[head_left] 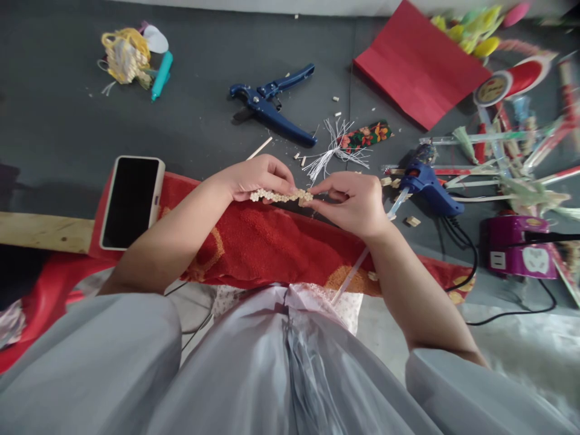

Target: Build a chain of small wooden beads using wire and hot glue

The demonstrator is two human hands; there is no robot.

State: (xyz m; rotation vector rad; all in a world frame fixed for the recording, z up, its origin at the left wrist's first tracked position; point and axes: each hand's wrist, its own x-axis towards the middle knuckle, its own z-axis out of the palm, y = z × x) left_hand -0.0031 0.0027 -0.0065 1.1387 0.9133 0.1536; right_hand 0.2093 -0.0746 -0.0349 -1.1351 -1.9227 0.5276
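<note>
A pale strip of small bead-like pieces is stretched between my two hands, above the back edge of a red towel. My left hand has its thumb and fingers closed on the strip's middle part, and the strip's left end sticks out below the palm. At the strip's right end, my right hand pinches it between thumb and fingertips. Just behind the hands lie a bundle of white strands and a floral-patterned piece. A thin pale stick rests behind my left hand.
Blue cutters lie open behind the hands. On the right are a blue glue gun, a purple power block, a ribbon spool and red paper. A phone and a teal marker are on the left.
</note>
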